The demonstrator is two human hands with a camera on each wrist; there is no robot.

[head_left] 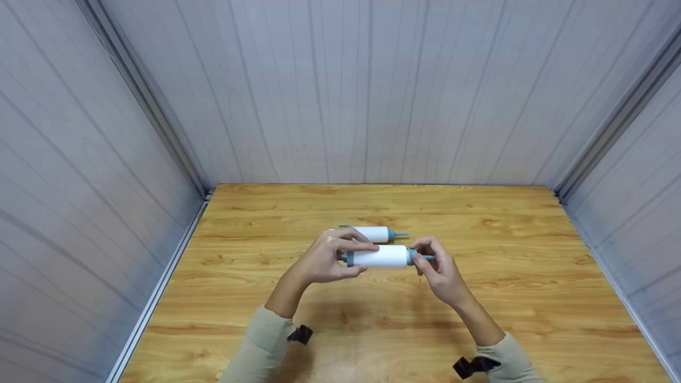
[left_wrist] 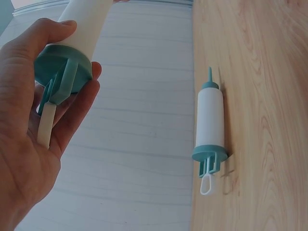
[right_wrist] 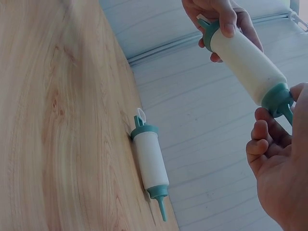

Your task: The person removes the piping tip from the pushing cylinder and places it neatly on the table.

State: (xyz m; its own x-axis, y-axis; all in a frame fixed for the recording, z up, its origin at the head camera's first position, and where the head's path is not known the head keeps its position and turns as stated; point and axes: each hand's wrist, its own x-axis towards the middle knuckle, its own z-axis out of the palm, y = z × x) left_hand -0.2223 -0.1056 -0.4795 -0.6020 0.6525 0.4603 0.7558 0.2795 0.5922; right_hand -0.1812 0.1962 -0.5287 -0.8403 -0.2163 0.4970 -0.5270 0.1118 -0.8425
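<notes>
A white syringe-like dispenser (head_left: 380, 256) with a teal end cap and a teal nozzle is held level above the table. Around its capped end curl the fingers and thumb of my left hand (head_left: 332, 256); a pale handle at that end lies by the palm in the left wrist view. My right hand (head_left: 439, 268) pinches the teal nozzle collar (right_wrist: 277, 98) between thumb and fingers. Behind the held one, a second matching dispenser (left_wrist: 210, 118) lies on the table, its nozzle pointing right in the head view and a white loop handle (left_wrist: 206, 184) at its other end.
The wood-grain table (head_left: 255, 223) meets a pale panelled wall (head_left: 340, 96) at the back. More panels with metal edge rails (head_left: 159, 287) stand at the left and right sides. Black wrist mounts (head_left: 302, 334) sit at both sleeve cuffs.
</notes>
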